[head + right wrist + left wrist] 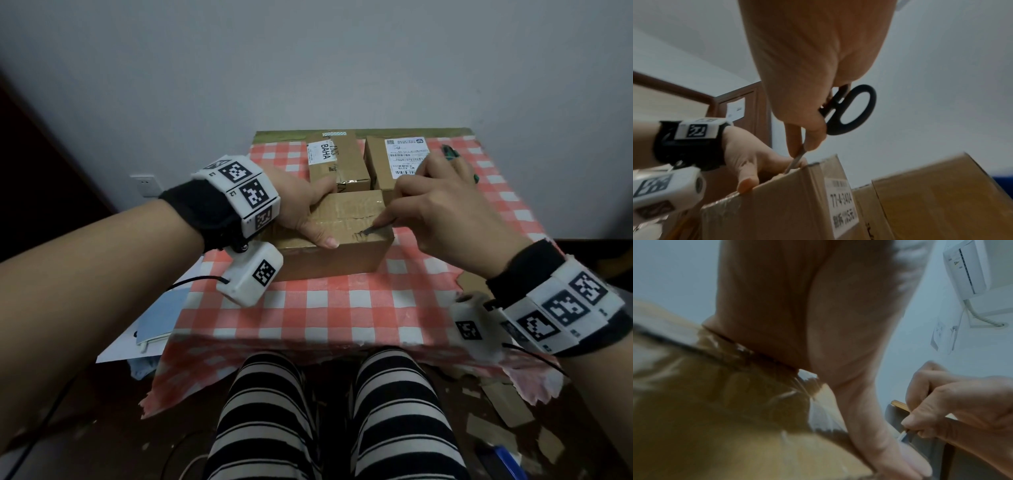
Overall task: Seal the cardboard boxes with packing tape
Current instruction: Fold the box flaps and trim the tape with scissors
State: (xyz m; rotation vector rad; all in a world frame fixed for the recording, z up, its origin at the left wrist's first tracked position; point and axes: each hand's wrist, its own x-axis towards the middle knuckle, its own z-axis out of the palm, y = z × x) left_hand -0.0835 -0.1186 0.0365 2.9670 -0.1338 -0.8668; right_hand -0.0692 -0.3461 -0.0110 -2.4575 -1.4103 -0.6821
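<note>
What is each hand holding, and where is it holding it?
The right hand pinches the scissors low, by the blades. The left hand grips the near box over its top left edge.

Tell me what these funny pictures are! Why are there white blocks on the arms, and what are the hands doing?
No robot here: a person wears three cameras, one on the head and one white block on each wrist, so each picture looks from a different spot. On the checked tablecloth sit three cardboard boxes. The left hand holds the nearest box steady. The right hand grips scissors, blade tip touching the shiny tape on that box's top.
</note>
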